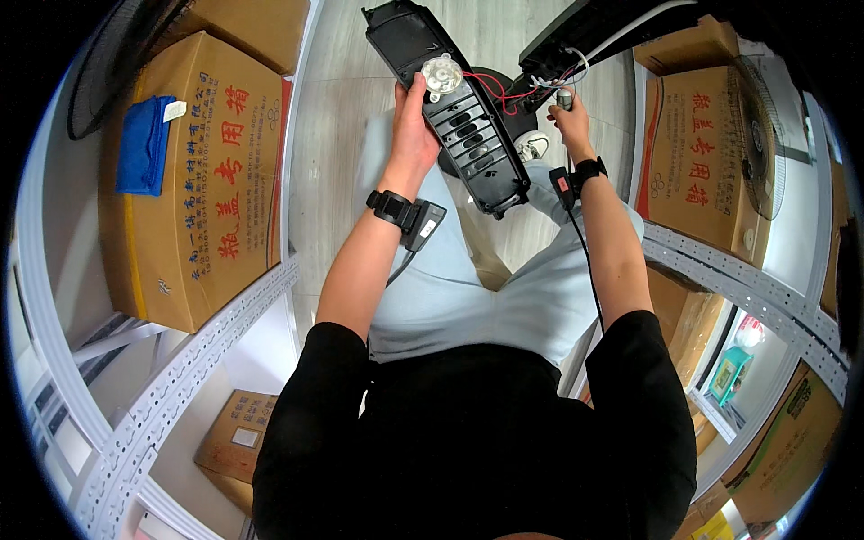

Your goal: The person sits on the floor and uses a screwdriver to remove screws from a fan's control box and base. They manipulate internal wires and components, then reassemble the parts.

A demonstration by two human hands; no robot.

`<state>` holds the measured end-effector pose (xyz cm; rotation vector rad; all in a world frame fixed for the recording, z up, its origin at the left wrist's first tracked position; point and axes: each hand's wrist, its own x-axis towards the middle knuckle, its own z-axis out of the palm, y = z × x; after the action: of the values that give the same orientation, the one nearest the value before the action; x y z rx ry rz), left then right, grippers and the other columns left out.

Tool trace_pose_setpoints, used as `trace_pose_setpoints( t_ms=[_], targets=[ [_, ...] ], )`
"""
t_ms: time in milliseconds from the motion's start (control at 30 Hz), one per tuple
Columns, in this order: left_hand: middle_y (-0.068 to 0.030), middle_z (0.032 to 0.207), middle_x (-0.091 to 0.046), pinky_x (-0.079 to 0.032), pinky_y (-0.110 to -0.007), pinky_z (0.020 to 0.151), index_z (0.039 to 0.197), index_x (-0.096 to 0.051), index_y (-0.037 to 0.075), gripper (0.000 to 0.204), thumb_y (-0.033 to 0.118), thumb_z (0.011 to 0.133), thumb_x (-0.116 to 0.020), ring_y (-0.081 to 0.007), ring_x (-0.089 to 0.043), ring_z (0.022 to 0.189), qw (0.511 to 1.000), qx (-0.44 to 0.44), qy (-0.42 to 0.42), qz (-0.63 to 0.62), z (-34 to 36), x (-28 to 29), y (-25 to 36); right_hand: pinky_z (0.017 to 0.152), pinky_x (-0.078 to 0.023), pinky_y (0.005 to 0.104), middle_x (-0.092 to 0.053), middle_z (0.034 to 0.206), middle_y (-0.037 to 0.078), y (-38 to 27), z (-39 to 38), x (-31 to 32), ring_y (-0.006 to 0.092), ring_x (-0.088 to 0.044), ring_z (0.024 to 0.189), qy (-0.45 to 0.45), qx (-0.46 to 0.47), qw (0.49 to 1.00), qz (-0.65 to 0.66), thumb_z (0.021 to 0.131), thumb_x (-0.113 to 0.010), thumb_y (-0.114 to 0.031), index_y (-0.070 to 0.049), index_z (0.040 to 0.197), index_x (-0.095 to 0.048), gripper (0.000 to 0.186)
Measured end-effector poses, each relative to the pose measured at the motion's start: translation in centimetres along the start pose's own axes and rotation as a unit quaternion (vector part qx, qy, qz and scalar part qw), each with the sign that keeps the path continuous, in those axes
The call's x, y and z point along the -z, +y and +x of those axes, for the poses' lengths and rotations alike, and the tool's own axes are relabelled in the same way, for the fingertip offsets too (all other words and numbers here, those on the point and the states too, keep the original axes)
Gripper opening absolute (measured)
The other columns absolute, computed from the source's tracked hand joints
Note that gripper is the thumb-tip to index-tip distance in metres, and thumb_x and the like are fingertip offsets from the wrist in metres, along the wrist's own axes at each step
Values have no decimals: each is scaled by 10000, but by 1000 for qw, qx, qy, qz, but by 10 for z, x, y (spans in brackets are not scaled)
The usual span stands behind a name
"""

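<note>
My left hand [409, 135] grips the side of a long black plastic housing [490, 175], tilted diagonally, with vented slats and a clear round fitting [442, 76] near its upper part. Red and white wires [504, 94] run from it to a black stand arm [576, 40] at upper right, above a dark round base. My right hand [571, 121], just right of the housing, pinches a small silver cylindrical piece [564, 99] beside the wires. Both wrists wear black strapped devices with cables.
Metal shelves [711, 255] flank me, holding cardboard boxes [189, 243]. A folded blue cloth [139, 144] rests on the left box; a fan guard [756, 126] leans by the right boxes. My legs [450, 297] and shoe [532, 144] are over the pale floor [324, 72].
</note>
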<state>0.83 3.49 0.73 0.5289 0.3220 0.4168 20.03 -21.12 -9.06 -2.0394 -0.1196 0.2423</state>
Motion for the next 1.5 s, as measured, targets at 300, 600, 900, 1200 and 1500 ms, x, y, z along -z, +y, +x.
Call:
trace_pose_setpoints(
  t_ms=[300, 600, 900, 1200, 1500],
  targets=[
    [-47, 1280, -557, -484, -380, 972, 1331, -442, 132, 405, 320, 1004, -589, -189, -565, 1153, 1000, -9, 18, 3, 4, 4, -1, 605, -484, 289, -619, 809, 20, 20, 16, -3, 136, -623, 722, -88, -28, 996, 12, 739, -662, -2, -171, 1255, -630, 543],
    [-53, 1293, -587, -450, -380, 1033, 1311, -495, 105, 400, 343, 1002, -585, -199, -565, 1183, 1000, 0, 27, 5, 2, -1, -4, 838, -514, 437, -620, 988, 179, 42, 11, -2, 385, -625, 1003, 15, 185, 946, -264, 730, -787, -159, -203, 1208, -636, 503],
    [-53, 1349, -541, -489, -462, 999, 1376, -404, 161, 458, 384, 1010, -564, -235, -553, 1209, 999, 25, 11, 20, -2, -4, 2, 696, -520, 406, -705, 823, 139, -24, -44, 18, 322, -665, 740, -78, 108, 957, -257, 770, -803, -333, -57, 998, -691, 375],
    [-64, 1339, -541, -526, -504, 944, 1381, -399, 171, 448, 220, 986, -606, -251, -575, 1192, 998, -6, -6, 64, -1, 1, -3, 689, -521, 305, -719, 818, 58, -131, -132, 44, 131, -643, 737, -158, 32, 987, -6, 759, -842, -310, -54, 980, -702, 366],
    [-58, 1243, -578, -508, -355, 923, 1314, -474, 103, 565, -91, 794, -578, -212, -585, 1114, 999, 14, -24, 31, -2, 3, -14, 672, -527, 387, -693, 823, 153, -155, -175, -23, 329, -680, 766, -22, 195, 961, -194, 787, -798, -268, -65, 979, -650, 317]
  ],
)
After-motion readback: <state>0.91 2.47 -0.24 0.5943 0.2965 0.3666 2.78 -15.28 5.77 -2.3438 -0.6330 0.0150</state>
